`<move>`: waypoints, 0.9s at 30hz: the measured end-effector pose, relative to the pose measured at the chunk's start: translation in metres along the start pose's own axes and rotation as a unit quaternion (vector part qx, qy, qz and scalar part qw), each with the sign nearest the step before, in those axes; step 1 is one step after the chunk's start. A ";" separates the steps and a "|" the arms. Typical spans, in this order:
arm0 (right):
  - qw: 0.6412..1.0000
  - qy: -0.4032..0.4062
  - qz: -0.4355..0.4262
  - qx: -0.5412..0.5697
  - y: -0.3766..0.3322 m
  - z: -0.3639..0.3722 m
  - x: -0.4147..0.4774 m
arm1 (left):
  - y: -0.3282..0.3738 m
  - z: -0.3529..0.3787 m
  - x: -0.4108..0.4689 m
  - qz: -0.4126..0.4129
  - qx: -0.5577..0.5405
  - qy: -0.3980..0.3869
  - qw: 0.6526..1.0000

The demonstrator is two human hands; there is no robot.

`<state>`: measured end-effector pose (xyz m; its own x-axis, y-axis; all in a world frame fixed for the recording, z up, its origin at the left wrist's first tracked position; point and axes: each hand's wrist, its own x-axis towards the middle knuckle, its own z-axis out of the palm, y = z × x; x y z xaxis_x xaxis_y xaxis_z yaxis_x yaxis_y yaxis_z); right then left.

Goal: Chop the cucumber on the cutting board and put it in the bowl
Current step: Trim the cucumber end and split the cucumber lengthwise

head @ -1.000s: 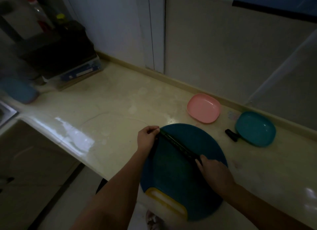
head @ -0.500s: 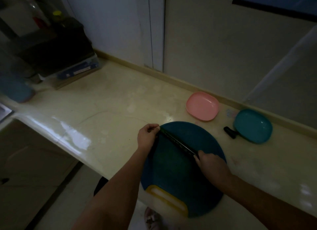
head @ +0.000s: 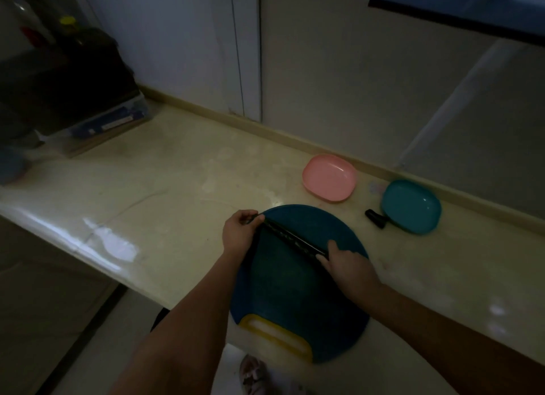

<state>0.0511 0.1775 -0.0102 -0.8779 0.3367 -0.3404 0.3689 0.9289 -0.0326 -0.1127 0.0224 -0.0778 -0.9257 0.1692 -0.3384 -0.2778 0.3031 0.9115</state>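
My left hand [head: 240, 232] pinches the left end of the cucumber [head: 290, 237]. The cucumber lies diagonally across the board [head: 295, 300]. My right hand [head: 348, 265] grips its right end. Beyond the board sit a pink bowl [head: 329, 182], a black handle [head: 375, 218] and, just beside the handle, a teal bowl [head: 411, 206].

Light: dim; we read fine detail poorly.
Cutting board [head: 295, 288]: round, dark blue, yellow handle slot [head: 275, 334] on the near side; it overhangs the front edge of the pale surface [head: 165, 194].
Cucumber [head: 292, 241]: long, dark, whole; it lies slantwise across the board's far half.
Left grip [head: 239, 232]: fingers curled round the cucumber's far-left end, at the board's rim.
Right grip [head: 346, 265]: we see it holding the near-right end.
Beyond the board: pink dish [head: 329, 178] and teal bowl [head: 411, 206] side by side near the wall; small black object [head: 375, 218] just beside the bowl.
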 end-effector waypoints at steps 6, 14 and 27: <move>0.997 0.078 -0.008 -0.028 0.004 0.007 -0.006 | -0.001 -0.001 0.000 -0.002 0.005 -0.002 1.000; 0.992 0.036 -0.096 -0.072 0.005 0.002 -0.010 | 0.000 0.000 0.000 -0.005 0.007 0.000 1.000; 0.987 -0.072 -0.114 -0.090 0.006 -0.002 -0.007 | -0.002 -0.002 0.003 -0.006 0.018 -0.001 1.000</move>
<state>0.0586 0.1812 -0.0063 -0.8742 0.1021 -0.4747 0.0952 0.9947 0.0386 -0.1155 0.0206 -0.0806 -0.9219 0.1680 -0.3490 -0.2788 0.3378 0.8990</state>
